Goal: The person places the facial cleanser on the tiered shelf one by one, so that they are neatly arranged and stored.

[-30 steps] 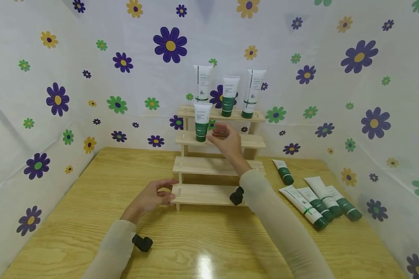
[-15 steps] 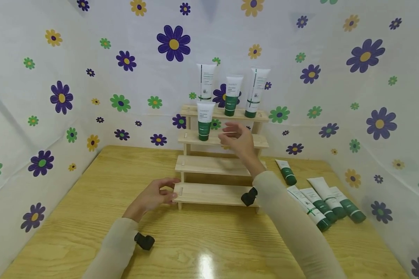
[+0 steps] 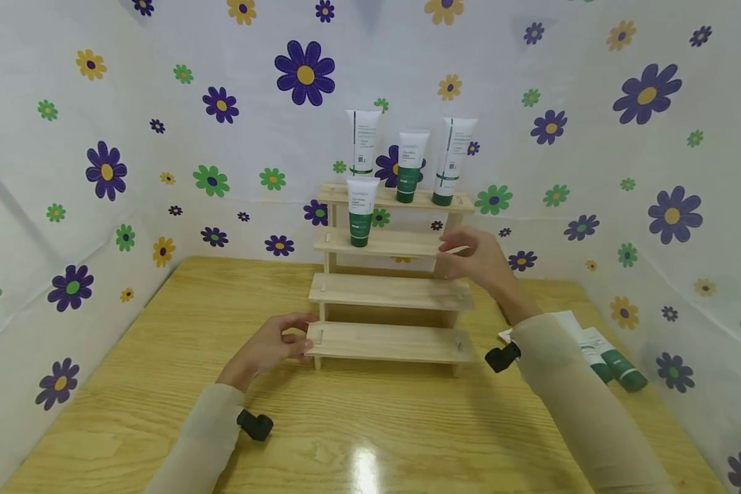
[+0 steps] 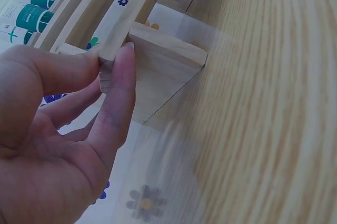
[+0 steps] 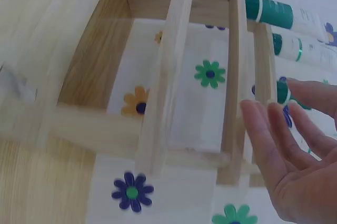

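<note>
A four-step wooden display stand point(image 3: 383, 291) stands on the table. My left hand point(image 3: 274, 346) pinches the left end of its lowest shelf; in the left wrist view, thumb and index finger point(image 4: 120, 95) close on the board's corner. My right hand point(image 3: 478, 257) holds nothing, its fingers loosely bent beside the right end of the second shelf from the top. A white-and-green squeeze tube point(image 3: 361, 213) stands upright on that shelf's left part. On the top shelf stand a mostly white tube point(image 3: 363, 140), a shorter white-and-green tube point(image 3: 410, 165) and another tall white tube point(image 3: 451, 161).
More squeeze tubes point(image 3: 620, 363) lie on the wooden table point(image 3: 370, 425) at the right, partly hidden behind my right forearm. A flower-patterned cloth point(image 3: 234, 165) walls the back and both sides. A black wrist camera point(image 3: 503, 357) sits on my right cuff.
My right hand has moved away from the tube on the second shelf, rightward to the stand's right end. My left hand keeps its hold on the lowest shelf.
</note>
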Tool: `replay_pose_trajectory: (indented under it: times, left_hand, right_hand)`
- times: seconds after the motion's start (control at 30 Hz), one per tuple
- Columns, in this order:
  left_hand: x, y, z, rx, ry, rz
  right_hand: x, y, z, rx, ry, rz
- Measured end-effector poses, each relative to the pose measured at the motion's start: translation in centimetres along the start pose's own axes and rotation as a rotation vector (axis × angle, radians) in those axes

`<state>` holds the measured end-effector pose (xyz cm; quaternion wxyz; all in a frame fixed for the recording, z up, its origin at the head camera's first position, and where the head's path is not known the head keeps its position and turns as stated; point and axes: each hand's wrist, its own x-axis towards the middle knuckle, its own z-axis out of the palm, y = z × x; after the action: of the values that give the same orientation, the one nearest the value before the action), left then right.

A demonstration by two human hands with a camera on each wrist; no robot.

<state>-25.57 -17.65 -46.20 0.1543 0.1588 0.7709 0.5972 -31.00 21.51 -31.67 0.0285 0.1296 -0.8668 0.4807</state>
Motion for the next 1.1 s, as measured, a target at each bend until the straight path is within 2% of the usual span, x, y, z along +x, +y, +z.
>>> replay_pose_trajectory:
  times: [0.3,0.53,0.8,1.1]
  left_hand:
    - [0.3,0.3,0.0,0.028,-0.006,0.018]
    - [0.2,0.2,-0.1,0.040,0.000,0.008]
    - [0.1,0.2,-0.1,0.049,0.008,0.000]
    - [0.2,0.4,0.1,0.036,0.030,-0.047]
  right_hand:
    - [-2.3,1.5,-4.3,-0.306,-0.190,0.069]
    - [-3.8,3.9,-6.1,-0.345,-0.363,0.142]
    - [-5.1,5.8,-7.6,-0.400,-0.467,0.234]
    - [-5.8,7.8,-8.6,-0.492,-0.532,0.380]
